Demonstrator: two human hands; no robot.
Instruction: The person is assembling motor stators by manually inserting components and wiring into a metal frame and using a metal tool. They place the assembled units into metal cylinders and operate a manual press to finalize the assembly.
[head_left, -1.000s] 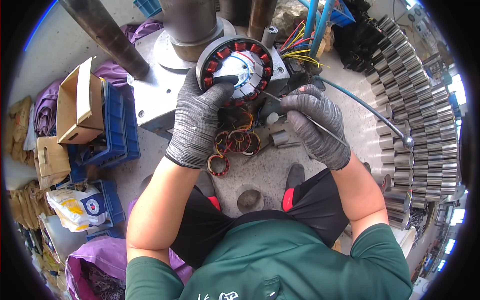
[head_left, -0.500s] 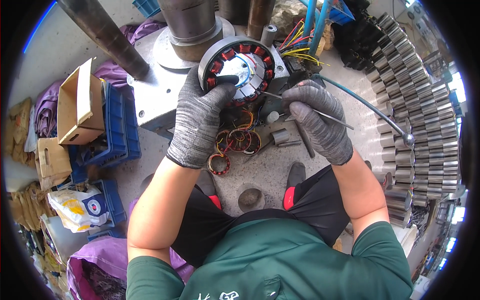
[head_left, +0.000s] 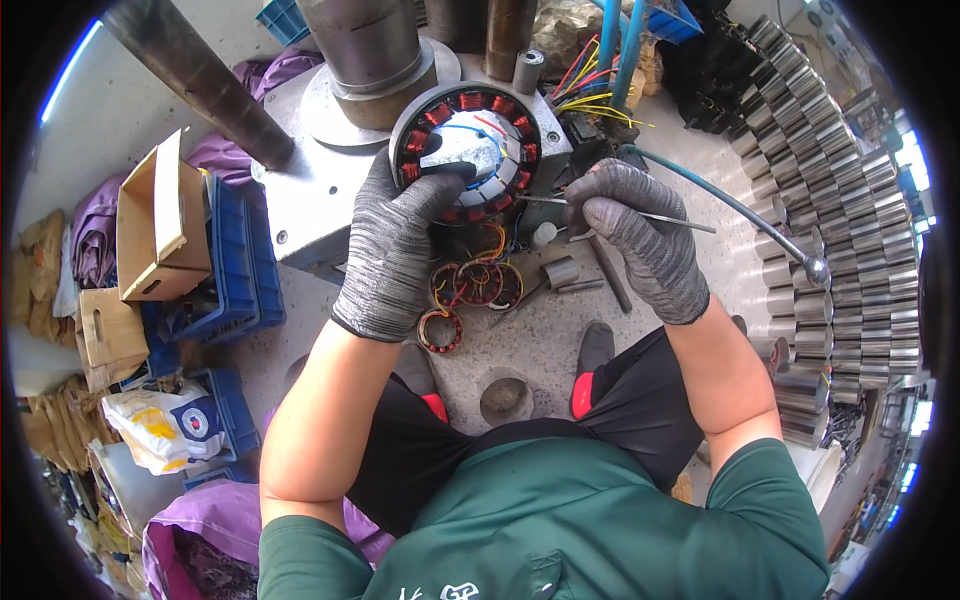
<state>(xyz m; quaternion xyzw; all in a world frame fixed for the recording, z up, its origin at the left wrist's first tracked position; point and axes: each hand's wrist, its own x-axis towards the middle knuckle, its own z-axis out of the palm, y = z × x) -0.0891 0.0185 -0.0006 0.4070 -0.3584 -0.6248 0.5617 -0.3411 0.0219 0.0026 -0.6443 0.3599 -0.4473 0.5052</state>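
My left hand (head_left: 400, 240), in a grey knitted glove, is closed on the left rim of a motor stator (head_left: 530, 135), its thumb reaching inside the ring. Red-copper coils line the ring's inner side, and blue and red wires cross its opening. In my gloved right hand (head_left: 640, 235) is a thin metal rod (head_left: 680, 221), pinched between thumb and fingers. The rod's far tip meets the lower right of the stator; whether it touches a coil is too small to tell. Below the stator, several smaller wound rings (head_left: 440, 331) with coloured wires lie on the floor.
A steel press plate (head_left: 310, 205) with a thick column (head_left: 365, 50) stands ahead. Blue crates (head_left: 235, 260) and an open cardboard box (head_left: 160, 225) are at left. Stacked metal cylinders (head_left: 840, 230) line the right, near a hose (head_left: 720, 205). A metal cup (head_left: 505, 398) sits between my feet.
The stator has tilted to face me more and shifted slightly left. The rod in my right hand lies flatter now, its tip still at the stator's lower right.
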